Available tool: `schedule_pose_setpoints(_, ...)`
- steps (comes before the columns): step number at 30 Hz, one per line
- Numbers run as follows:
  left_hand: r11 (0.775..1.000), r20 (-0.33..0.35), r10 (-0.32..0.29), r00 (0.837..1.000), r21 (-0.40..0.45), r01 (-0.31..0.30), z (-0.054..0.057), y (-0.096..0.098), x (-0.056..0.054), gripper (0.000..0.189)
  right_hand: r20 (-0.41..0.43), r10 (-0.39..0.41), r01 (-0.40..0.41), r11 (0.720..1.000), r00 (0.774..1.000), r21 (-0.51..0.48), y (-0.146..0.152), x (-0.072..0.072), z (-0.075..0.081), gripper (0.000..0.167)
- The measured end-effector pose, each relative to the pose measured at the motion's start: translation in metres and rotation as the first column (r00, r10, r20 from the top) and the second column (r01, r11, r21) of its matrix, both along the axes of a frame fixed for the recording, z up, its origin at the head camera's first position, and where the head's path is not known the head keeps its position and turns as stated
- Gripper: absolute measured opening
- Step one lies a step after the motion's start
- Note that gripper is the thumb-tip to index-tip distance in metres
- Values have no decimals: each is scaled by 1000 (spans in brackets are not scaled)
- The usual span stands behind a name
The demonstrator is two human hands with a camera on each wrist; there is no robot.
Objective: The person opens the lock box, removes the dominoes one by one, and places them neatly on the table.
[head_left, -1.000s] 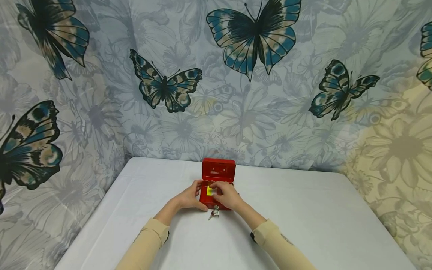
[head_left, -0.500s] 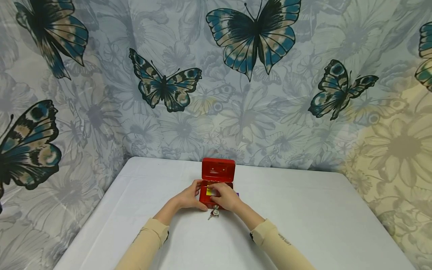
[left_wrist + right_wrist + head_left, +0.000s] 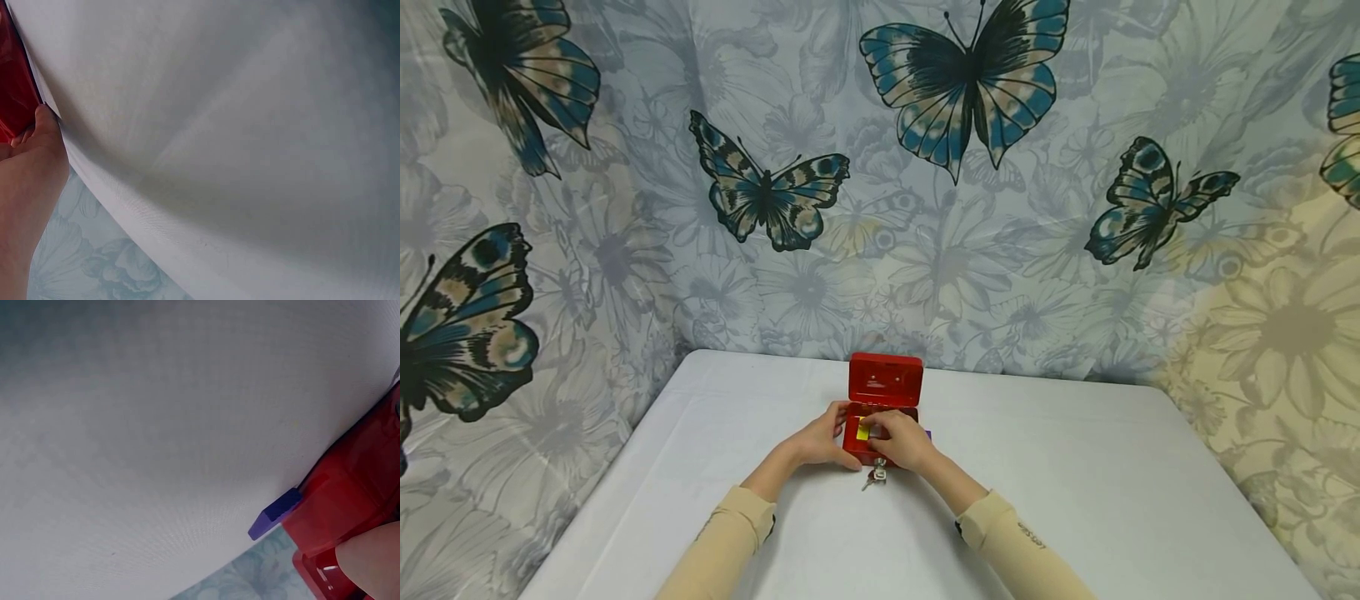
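Yellow pc (image 3: 862, 433) is inside red box (image 3: 867, 457), L half, w/ R hand (image 3: 907, 440) right over it. R grip: fingers + thumb bent in close at the pc; can't tell if clamped on it or just touching. L hand (image 3: 812, 440) grips box's L side, thumb at front corner, fingers toward back, prob. to steady box while R hand is inside. Lid (image 3: 886, 379) stands up at back, prob. so the inside can be reached from front. Contents: only yellow pc shows clearly; R hand hides a lot, so can't tell what else is in. Lock (image 3: 880, 473) w/ key (image 3: 869, 479) sits at box's front; unclear if attached. Purple block (image 3: 275, 512) is at box's R side, touching or just beside, can't tell. White counter (image 3: 1075, 483) under all, butterfly cloth (image 3: 955, 283) behind.
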State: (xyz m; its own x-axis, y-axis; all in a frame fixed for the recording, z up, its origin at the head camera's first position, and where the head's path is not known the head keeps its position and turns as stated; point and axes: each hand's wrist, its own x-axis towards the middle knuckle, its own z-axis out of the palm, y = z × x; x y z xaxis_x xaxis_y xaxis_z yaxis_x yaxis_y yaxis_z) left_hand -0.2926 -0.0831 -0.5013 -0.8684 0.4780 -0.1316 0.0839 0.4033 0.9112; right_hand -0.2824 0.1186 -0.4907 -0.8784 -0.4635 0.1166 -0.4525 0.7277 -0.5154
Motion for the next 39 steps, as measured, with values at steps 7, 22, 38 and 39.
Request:
schedule_pose_setpoints(7, 1000, 2, 4, 1000, -1, -4, 0, 0, 1, 100, -16, 11, -11, 1000, 1000, -21, 0, -1, 0, 31)
schedule_pose_setpoints(22, 1000, -6, 6, 1000, -22, -6, -1, -1, -2, 101, -22, 33, -33, 999, 999, -12, -6, -7, 3, 45)
schedule_pose_setpoints(38, 1000, -2, 6, 1000, -29, -6, -3, -1, -2, 102, 12, -2, 2, 998, 1000, 63, -12, -9, 4, 44)
schedule_pose_setpoints(39, 1000, -2, 5, 1000, -28, -5, -3, -1, -2, 102, 8, 1, -1, 998, 1000, 62, -12, -10, 4, 44)
